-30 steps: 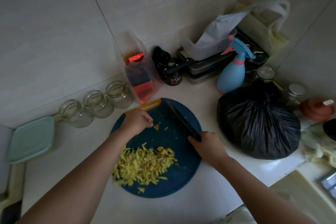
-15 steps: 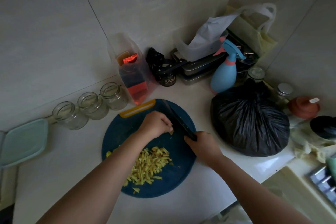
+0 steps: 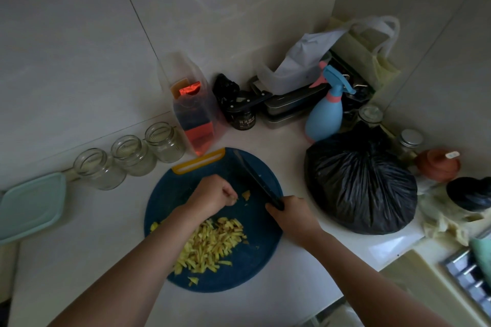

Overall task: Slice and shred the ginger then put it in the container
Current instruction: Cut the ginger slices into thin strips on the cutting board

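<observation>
Gripping the knife in the right hand, left hand curled, hold unclear, a person tackles the last scraps while the shredded ginger awaits its container.

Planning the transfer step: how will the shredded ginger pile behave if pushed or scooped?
Likely scatters: the ginger pile is loose thin strips, with strays already lying apart on the blue board. Probably light; each strip is small. A flat push should herd it better than pinching.
</observation>
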